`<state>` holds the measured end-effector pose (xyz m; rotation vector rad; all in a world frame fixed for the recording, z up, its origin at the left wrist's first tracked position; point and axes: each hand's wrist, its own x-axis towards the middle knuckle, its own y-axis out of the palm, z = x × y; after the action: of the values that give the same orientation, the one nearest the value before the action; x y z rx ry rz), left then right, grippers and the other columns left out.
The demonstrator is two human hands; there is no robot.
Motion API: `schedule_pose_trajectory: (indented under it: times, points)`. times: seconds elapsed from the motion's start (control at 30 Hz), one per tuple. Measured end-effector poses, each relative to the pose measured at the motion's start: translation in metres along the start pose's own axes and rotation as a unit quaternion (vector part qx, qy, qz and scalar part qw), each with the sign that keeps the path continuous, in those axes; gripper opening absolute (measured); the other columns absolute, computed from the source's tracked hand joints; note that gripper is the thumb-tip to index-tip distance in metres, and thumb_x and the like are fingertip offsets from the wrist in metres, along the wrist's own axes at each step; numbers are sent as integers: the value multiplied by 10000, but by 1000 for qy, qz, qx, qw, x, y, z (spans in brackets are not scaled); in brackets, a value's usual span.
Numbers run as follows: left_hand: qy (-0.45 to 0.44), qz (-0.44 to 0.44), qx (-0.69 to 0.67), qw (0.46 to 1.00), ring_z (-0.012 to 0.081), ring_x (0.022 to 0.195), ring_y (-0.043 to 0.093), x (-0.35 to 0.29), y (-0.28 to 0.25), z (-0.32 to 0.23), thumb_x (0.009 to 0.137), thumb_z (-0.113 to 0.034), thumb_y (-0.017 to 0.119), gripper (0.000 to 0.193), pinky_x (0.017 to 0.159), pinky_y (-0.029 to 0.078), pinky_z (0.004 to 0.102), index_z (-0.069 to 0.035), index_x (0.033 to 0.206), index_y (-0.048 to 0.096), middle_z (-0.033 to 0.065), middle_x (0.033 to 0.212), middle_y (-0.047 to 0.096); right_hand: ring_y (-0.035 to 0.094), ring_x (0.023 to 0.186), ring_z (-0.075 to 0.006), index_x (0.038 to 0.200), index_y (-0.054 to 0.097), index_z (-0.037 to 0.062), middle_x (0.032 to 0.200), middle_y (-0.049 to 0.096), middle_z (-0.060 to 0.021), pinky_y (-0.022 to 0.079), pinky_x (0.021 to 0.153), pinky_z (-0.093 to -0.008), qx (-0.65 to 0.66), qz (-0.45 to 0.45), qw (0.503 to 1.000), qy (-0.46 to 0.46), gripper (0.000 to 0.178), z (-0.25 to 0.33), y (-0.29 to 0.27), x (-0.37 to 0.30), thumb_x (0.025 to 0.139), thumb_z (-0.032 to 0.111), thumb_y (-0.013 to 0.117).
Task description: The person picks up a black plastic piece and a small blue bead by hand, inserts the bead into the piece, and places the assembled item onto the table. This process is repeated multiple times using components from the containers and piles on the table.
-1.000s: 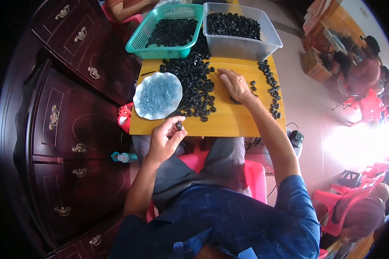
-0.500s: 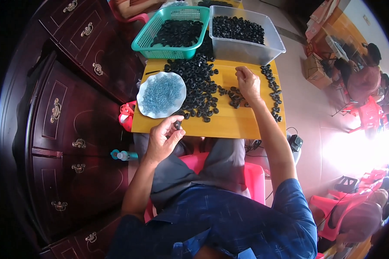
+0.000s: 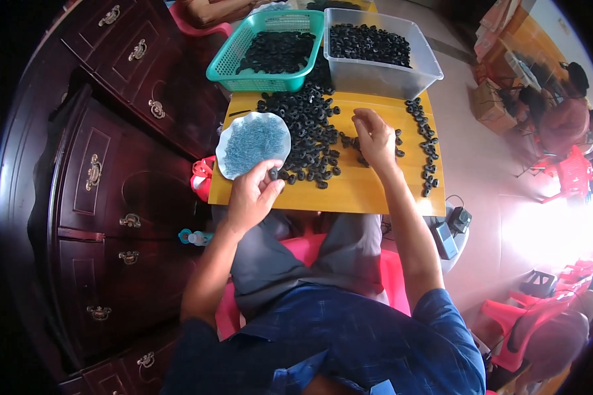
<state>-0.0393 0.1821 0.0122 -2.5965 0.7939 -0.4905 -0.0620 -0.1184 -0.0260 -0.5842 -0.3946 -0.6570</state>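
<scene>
My left hand (image 3: 252,196) is closed near the table's front edge, holding a small black ring-shaped piece (image 3: 274,174) between thumb and fingers. Just beyond it stands a white wavy-rimmed plate (image 3: 222,162) filled with tiny bluish, see-through bits (image 3: 255,141). My right hand (image 3: 377,139) hovers over the right half of the table with fingers bent and tips close together; whatever they hold is too small to make out. Several black pieces lie under and beside it, partly hidden. A heap of black ring-shaped pieces (image 3: 308,135) spreads between plate and right hand.
A green basket (image 3: 263,84) and a clear plastic bin (image 3: 385,82), both holding black pieces, stand at the table's far end. More pieces line the right edge (image 3: 428,146). Dark wooden drawers (image 3: 122,178) flank the left. Another person's arm (image 3: 211,12) shows at the far left.
My right hand has turned and come slightly lower, covering more of the loose pieces beneath it. The left hand keeps its black piece, now nearer the plate's rim. The view has shifted slightly.
</scene>
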Motion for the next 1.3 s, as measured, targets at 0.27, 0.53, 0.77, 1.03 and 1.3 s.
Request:
schedule_pose_trajectory:
  times: [0.27,0.53,0.77,1.03,1.3]
  points:
    - [50,-15,239,970,374,886,694,125,-37,19,833,-129,603,295,784,545,437,-34,1104,671,217,943,703,703,842,-114,1068,689,5,919,750,-77,541,766,-250,80,48,992,89,166,37,-6,-42,943,101,636]
    - [-4,-74,260,963,340,1009,684,242,-71,33,853,-207,618,410,902,523,424,-18,1217,642,196,1051,713,713,852,-127,1039,693,-7,903,747,-91,540,766,-247,79,73,993,52,137,41,-13,-43,940,59,625]
    - [26,57,287,956,322,989,690,142,-65,40,823,-208,715,306,865,541,409,-41,1080,699,172,1035,708,708,832,-120,1038,691,-12,889,745,-90,538,759,-245,94,67,992,54,141,43,-17,-40,944,72,628]
    - [22,109,385,916,345,1060,643,95,-28,25,785,-218,768,439,906,520,436,-82,1187,655,158,1166,643,720,772,-204,1010,700,1,850,724,-136,557,722,-300,108,92,989,41,135,45,-12,-45,910,81,656]
    - [12,107,410,906,368,1029,634,94,-15,39,755,-152,741,441,866,516,466,-116,1165,582,148,1076,633,721,776,-231,1007,698,0,863,721,-148,559,717,-313,107,89,990,33,142,43,-13,-45,905,89,656]
